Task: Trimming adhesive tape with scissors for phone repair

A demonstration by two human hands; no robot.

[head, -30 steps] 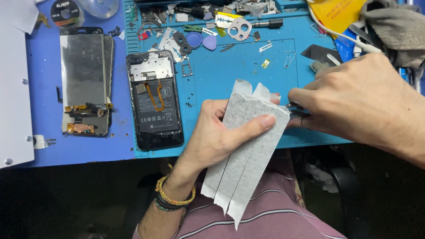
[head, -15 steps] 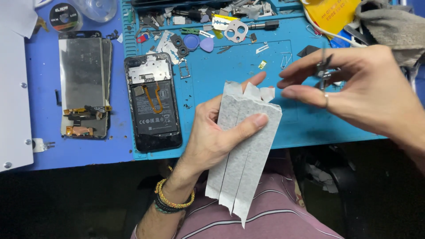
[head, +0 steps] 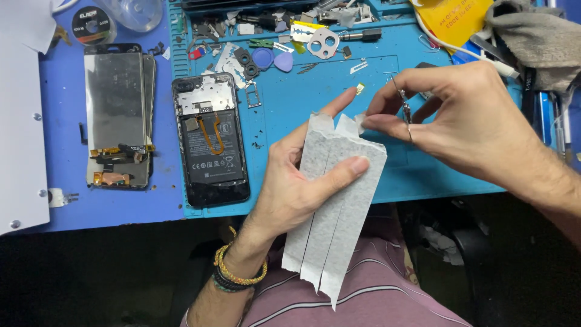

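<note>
My left hand (head: pixel 302 181) grips a grey-white sheet cut into long strips (head: pixel 339 212), thumb pressed across its front, over the near edge of the blue work mat (head: pixel 315 91). My right hand (head: pixel 466 121) holds small metal scissors (head: pixel 404 108) and pinches the top corner of the rightmost strip between thumb and forefinger. An opened phone (head: pixel 212 139) with its back off lies on the mat left of my left hand.
A detached phone screen (head: pixel 118 115) lies on the darker blue pad at left. Small parts, picks and a camera bezel (head: pixel 324 42) litter the mat's far edge. A grey cloth (head: pixel 532 36) and yellow packet (head: pixel 454 18) sit at top right. White panel (head: pixel 21 121) far left.
My right hand lifted from the sheet's right side, swung up with the scissors, then came back to pinch the top of the rightmost strip. The left hand raised the sheet slightly.
</note>
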